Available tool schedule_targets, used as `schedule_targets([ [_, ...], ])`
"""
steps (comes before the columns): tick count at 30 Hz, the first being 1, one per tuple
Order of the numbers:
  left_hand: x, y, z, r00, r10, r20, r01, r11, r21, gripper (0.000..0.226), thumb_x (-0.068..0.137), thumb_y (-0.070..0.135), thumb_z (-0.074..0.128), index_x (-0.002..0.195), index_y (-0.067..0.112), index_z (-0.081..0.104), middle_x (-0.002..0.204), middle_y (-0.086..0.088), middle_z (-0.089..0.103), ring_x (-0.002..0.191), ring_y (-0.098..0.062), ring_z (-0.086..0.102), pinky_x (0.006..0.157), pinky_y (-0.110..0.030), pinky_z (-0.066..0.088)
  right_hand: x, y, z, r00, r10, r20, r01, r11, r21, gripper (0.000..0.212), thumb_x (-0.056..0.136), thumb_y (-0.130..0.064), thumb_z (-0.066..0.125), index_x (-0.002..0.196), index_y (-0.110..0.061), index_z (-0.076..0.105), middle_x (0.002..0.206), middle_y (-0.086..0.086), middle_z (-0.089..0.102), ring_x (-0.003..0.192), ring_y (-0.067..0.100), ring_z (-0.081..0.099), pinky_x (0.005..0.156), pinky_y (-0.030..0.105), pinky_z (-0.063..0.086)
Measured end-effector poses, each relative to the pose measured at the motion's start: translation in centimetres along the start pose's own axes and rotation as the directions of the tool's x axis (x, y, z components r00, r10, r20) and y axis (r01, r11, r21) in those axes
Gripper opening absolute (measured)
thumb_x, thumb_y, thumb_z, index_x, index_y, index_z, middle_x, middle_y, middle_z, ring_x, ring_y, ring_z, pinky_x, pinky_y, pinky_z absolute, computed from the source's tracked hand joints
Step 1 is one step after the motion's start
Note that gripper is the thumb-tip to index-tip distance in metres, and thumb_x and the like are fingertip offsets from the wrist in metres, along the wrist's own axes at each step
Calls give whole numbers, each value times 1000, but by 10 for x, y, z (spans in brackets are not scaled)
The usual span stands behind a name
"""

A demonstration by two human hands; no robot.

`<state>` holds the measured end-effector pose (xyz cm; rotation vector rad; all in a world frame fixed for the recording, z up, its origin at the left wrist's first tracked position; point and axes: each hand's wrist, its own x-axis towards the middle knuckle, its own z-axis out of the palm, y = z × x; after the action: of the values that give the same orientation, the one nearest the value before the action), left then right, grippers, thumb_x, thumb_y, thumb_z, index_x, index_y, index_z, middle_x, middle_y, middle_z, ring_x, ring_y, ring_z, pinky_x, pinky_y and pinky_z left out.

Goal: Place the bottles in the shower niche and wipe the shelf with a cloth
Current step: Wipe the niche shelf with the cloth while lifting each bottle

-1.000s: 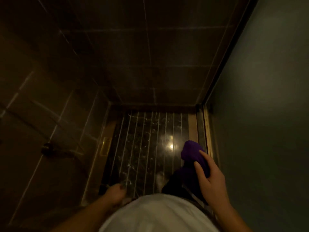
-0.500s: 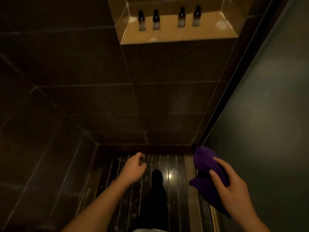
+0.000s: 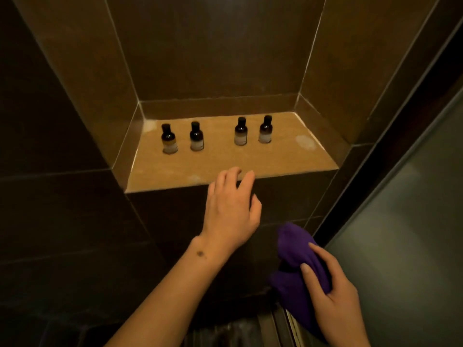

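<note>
The soft purple cloth [image 3: 298, 266] is bunched in the right hand [image 3: 333, 294]; the left hand [image 3: 231, 211] is spread empty; small upright bottles [image 3: 218, 136] are judged light, easily toppled.

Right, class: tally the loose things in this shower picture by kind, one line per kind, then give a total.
Bottles: 4, all upright on the niche shelf
Purple cloth: 1, held in the right hand
Total: 5

The tan shelf [image 3: 225, 162] of the niche lies just beyond the left hand [image 3: 231, 211], whose fingertips reach its front edge. Four small dark bottles [image 3: 196, 136] stand upright on it in a row, well beyond that hand, in two pairs. Pale smudges [image 3: 305, 142] mark its surface.
</note>
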<state>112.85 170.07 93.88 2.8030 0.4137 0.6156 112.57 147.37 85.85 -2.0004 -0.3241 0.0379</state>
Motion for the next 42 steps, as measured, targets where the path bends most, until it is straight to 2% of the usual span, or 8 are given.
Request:
schedule_targets([
  [6, 34, -5, 27, 997, 8, 79, -5, 999, -46, 57, 93, 40, 50, 147, 29, 35, 154, -2, 33, 145, -19, 26, 117, -44, 30, 78, -30, -9, 992, -78, -102, 77, 997, -12, 43, 76, -48, 64, 118, -52, 58, 117, -33, 62, 108, -16, 56, 86, 1, 40],
  [15, 82, 6, 40, 964, 109, 242, -137, 985, 101, 56, 97, 58, 27, 148, 39, 32, 159, 6, 30, 149, -19, 20, 118, -37, 11, 163, -62, -31, 957, -242, -159, 234, 970, -69, 50, 85, -39, 62, 134, -41, 51, 124, -23, 55, 110, -17, 49, 87, 14, 39],
  [17, 92, 7, 38, 971, 87, 224, -98, 994, 39, 51, 97, 58, 27, 144, 41, 39, 153, 12, 38, 143, -13, 27, 115, -33, 19, 178, -60, -31, 950, -278, -139, 253, 951, -176, 54, 88, -32, 63, 139, -37, 47, 117, -20, 50, 104, -24, 43, 79, 9, 35],
  [21, 131, 12, 26, 989, 95, 114, -96, 995, -4, 41, 95, 47, 44, 135, 37, 48, 128, 13, 53, 117, -5, 45, 95, -22, 37, 197, -47, -24, 967, -254, 29, 228, 807, -545, 56, 90, -41, 59, 143, -37, 43, 125, -5, 39, 95, 1, 51, 67, 17, 40],
  [26, 199, 11, 12, 981, 187, 40, -191, 975, 111, 48, 88, 37, 60, 134, 35, 47, 131, 10, 51, 120, -10, 45, 93, -23, 41, 202, -61, -27, 976, -216, -12, 170, 800, -575, 49, 91, -46, 47, 138, -33, 51, 124, -5, 39, 85, -1, 41, 60, 7, 30],
  [33, 266, 9, 5, 906, 182, 381, -270, 943, 193, 55, 87, 26, 69, 137, 35, 49, 130, 5, 58, 115, -19, 58, 89, -38, 56, 242, -125, -17, 887, -438, -149, 215, 675, -706, 56, 89, -28, 64, 141, -18, 47, 134, 11, 46, 108, 19, 53, 72, 21, 41],
  [37, 277, 0, 10, 861, 199, 468, -318, 929, 190, 37, 89, 26, 66, 126, 32, 61, 120, 1, 67, 108, -22, 63, 88, -41, 56, 290, -106, 25, 976, -200, 84, 185, 565, -804, 53, 95, -35, 51, 145, -17, 43, 159, 8, 29, 144, 27, 28, 115, 43, 30],
  [42, 277, -6, 14, 870, 247, 427, -338, 929, 151, 33, 90, 27, 64, 122, 31, 64, 117, -1, 68, 107, -23, 64, 87, -41, 56, 302, -76, 30, 984, -83, 155, 171, 649, -741, 57, 99, -48, 35, 152, -30, 28, 162, -2, 25, 148, 19, 23, 117, 38, 24],
])
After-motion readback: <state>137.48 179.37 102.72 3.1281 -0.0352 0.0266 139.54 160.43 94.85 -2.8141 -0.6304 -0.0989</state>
